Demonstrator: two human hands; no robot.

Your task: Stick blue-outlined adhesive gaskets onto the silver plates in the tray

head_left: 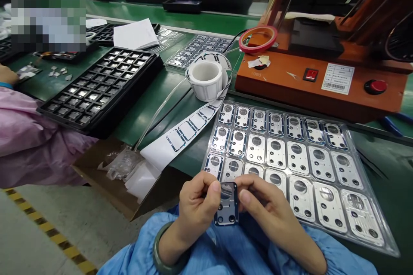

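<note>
Both my hands hold one small dark rectangular plate with round holes, low in the middle of the view. My left hand pinches its left edge with thumb and curled fingers. My right hand grips its right edge, fingers closed. Just beyond them lies a clear tray filled with several silvery plates of the same shape. A white roll of label tape stands farther back, its strip of blue-outlined labels trailing toward me.
An orange machine with a red switch and red button stands at the right rear, a red tape ring on it. A black compartment tray sits left. A person's pink sleeve is at far left. A cardboard box hangs below the table edge.
</note>
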